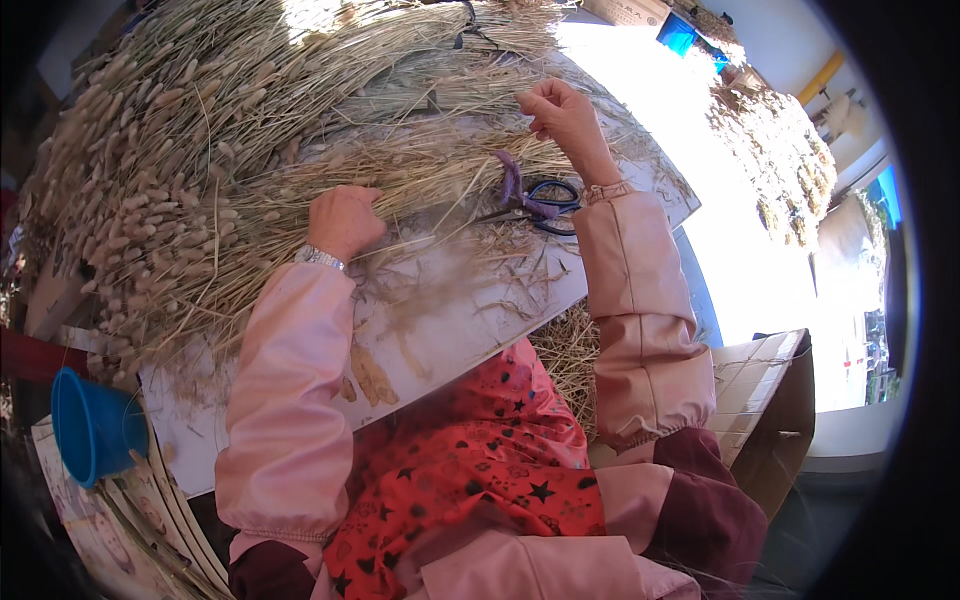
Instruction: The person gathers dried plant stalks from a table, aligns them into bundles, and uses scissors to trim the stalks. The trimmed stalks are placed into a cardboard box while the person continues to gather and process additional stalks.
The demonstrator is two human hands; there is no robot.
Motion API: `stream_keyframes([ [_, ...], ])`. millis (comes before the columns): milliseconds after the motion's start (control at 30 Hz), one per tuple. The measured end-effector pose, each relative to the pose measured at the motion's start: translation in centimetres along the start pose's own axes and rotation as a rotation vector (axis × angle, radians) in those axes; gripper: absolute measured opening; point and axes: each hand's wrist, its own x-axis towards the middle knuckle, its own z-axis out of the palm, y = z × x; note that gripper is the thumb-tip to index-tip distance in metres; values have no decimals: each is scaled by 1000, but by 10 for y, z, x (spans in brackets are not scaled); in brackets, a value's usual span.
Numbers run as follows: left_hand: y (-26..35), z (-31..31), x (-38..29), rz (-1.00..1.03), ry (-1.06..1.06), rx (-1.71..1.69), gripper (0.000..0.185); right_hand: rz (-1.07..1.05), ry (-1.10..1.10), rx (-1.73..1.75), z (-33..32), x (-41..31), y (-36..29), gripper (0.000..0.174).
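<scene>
My left hand, with a metal watch at its wrist, is curled over dried bunny-tail grass stems on the white tabletop. Its fingertips are mostly hidden, but they close on the stems. Fluffy seed heads fan out to the left of that hand. Over the stems' right-hand ends, my right hand is raised with fingers bent and thumb against them; I see nothing held there. Just below it lie scissors with dark blue handles, one partly wrapped in purple cloth.
A large heap of bunny-tail grass covers the table's far side, with a dark tie around some stems. Leaf scraps litter the white tabletop. A blue bucket stands at lower left. To the right is an open cardboard box.
</scene>
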Motion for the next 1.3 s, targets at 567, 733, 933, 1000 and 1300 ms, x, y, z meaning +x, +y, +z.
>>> stream_keyframes([
  [567, 6, 13, -16, 76, 43, 117, 36, 353, -2, 54, 68, 21, 32, 13],
  [733, 1, 17, -24, 74, 73, 92, 48, 540, -10, 722, 30, 12, -11, 14],
  [933, 5, 39, -29, 115, 167, 246, 50, -171, -203, 285, -81, -8, -123, 28],
  [1000, 7, 40, -31, 116, 209, 277, 52, -225, 51, 53, -108, -9, -140, 24],
  [1300, 10, 5, -19, 144, 21, 210, 39, -235, 124, -736, 13, -69, -5, 21],
])
